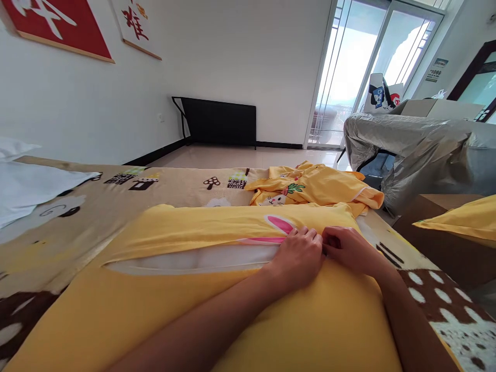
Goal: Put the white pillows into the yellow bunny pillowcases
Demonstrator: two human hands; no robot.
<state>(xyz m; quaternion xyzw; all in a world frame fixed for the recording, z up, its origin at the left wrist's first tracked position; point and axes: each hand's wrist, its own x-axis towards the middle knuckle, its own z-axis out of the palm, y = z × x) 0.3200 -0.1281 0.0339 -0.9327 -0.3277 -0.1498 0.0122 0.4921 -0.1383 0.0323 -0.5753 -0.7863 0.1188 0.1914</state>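
One white pillow (201, 259) sits inside the yellow pillowcase (170, 305), which still gapes leftward; the right hand (346, 249) pinches its edge with closed fingers, the left hand (297, 258) curls, hold unclear.

Right of centre, the left hand (298, 258) hides part of the pink-eared print (281, 224), and what the right hand (349, 251) touches with its fingertips cannot be seen. The bottom edge crops the yellow pillowcase (302, 325), the right edge a yellow cloth (465, 222). Upper right, the wall notice's (437, 70) lettering is too small to read.
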